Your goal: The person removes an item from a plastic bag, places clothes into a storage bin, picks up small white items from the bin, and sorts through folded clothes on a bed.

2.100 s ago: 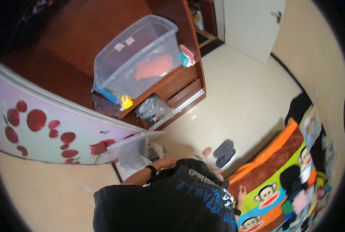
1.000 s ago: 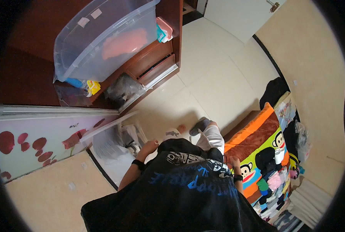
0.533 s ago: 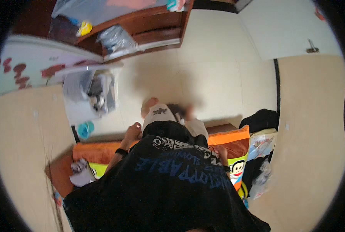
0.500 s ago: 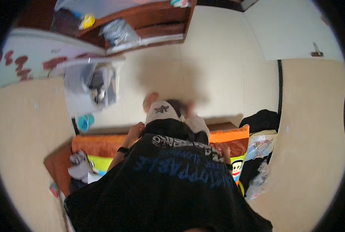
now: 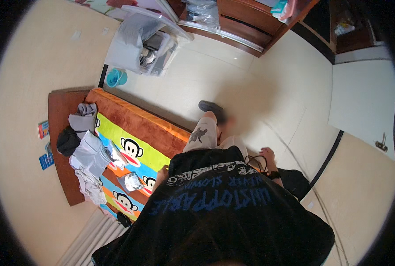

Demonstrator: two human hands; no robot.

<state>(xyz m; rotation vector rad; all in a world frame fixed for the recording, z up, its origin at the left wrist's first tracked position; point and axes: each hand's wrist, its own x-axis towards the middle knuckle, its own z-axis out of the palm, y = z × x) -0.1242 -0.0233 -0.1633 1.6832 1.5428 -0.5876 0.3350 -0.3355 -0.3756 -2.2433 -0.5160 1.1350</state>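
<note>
My left hand (image 5: 163,172) hangs low at my side, next to the bed with the cartoon-monkey cover (image 5: 160,139). The black shirt (image 5: 206,213) I wear partly covers it, and its fingers are too hidden to read. On the other side, my right hand (image 5: 267,154) is held away from my body with its fingers loosely apart and nothing visible in them. A black cable (image 5: 256,163) loops beside that hand, and a dark band (image 5: 274,175) circles the wrist. A dark shoe (image 5: 211,106) shows on one foot; the other foot is blurred.
Clothes (image 5: 91,153) and a clear plastic packet (image 5: 131,181) lie on the bed. Beyond it stand a teal bucket (image 5: 116,78) and a lidded clear storage box (image 5: 162,53). A brown cabinet (image 5: 246,29) is ahead; a white door (image 5: 361,97) and a black bag-like bundle (image 5: 294,182) are right.
I have turned to the left, so the room has swung clockwise in view. More of the bed shows on my left. My right hand has moved outward from my shirt.
</note>
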